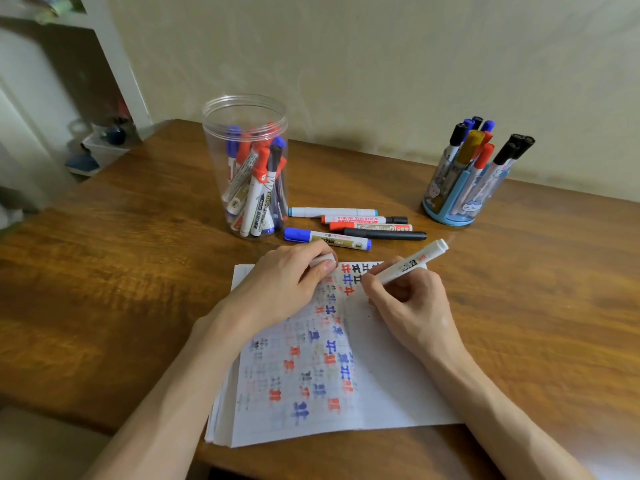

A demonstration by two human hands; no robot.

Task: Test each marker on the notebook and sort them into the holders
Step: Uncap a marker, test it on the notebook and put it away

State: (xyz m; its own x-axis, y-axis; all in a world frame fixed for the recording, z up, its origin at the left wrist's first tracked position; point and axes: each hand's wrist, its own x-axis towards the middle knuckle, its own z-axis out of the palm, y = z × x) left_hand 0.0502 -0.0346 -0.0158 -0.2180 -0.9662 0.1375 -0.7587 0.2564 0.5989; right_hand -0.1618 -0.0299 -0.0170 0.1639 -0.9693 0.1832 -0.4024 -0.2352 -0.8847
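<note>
Marker axis is what I watch: the white-barrelled marker (408,266) slants from its tip, low at the near left over the page, up to its blunt tail at the far right. My right hand (408,306) pinches it low on the barrel in a writing grip. The tip is hidden behind the fingers, so I cannot tell whether it touches the paper. It sits over the far edge of the white gridded notebook (391,375), beside rows of red, blue and black test marks.

My left hand (280,289) rests on the notebook's far left corner, curled round a small white cap (322,260) just left of the tip, so recapping should need only a short move inward.

For sorting, the tall clear plastic jar (213,161) lies far left, nearer the left hand. The round blue compartmented holder (446,218) lies far right, nearer the right hand. Five loose markers (349,225) lie in a row on the brown wooden tabletop (138,271) between the two, long axes running left to right.
</note>
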